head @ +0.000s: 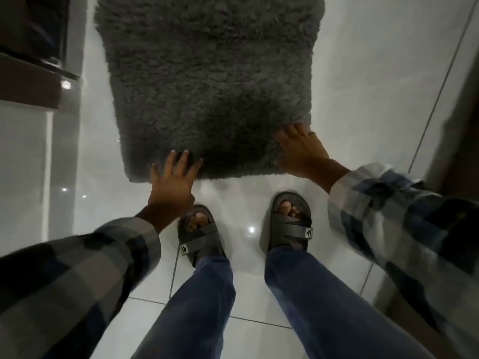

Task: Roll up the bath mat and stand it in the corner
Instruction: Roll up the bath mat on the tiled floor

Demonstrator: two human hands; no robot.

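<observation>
Head view, looking straight down: the bath mat (207,84), a shaggy dark grey rectangle, lies flat and unrolled on the white tiled floor (363,73), its near edge just ahead of the person's sandals (286,221). Both hands reach to that near edge. The left hand (171,182) has its fingers spread and open, the tips touching the pile near the near left corner; nothing is pinched yet. The right hand (302,151) lies over the near right corner with fingers splayed; whether any of them curl under the edge cannot be told, since the hand covers it, so its hold is uncertain.

The step in hand looks like the start of the roll, with the whole task yet to do. To do it well, both hands should take the near edge at matching points, thumbs under and fingers on top, and fold a tight first turn, because a loose core gives a floppy roll that will not stand. The left hand sits somewhat inboard of its corner, so shifting it outward would keep the edge square. Rolling away from the body with even pressure on both sides should keep the ends flush. The glossy tiles may let the mat slide forward rather than curl, so pressing down while turning should help. Which corner is meant cannot be told from here.
</observation>
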